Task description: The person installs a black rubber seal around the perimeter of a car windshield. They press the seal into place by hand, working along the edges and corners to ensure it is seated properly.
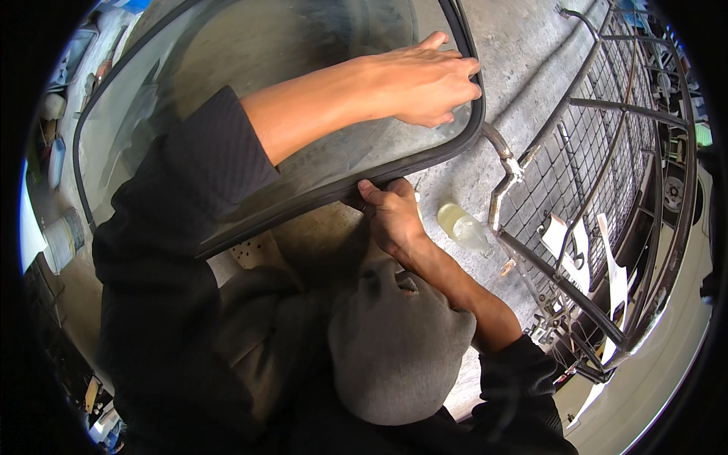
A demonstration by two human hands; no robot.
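Observation:
A large curved vehicle window glass [296, 53] with a black rubber seal [334, 180] round its edge lies in front of me, tilted across the view. My left hand [432, 83] reaches over the glass to its right side, with the fingers bent over the seal there and the thumb apart. At the near edge, my right hand [394, 212] pinches the seal, its thumb on top and its fingers partly hidden underneath. Just right of that hand, a clear bottle [462, 226] holding pale yellow liquid is on the concrete floor.
A metal tube rack [580, 284] with wire mesh stands close on the right, one bent tube reaching near the glass corner. White curved pieces [572, 250] show by the mesh. A pale vehicle panel [667, 371] is at the far right. Assorted containers [62, 241] line the left.

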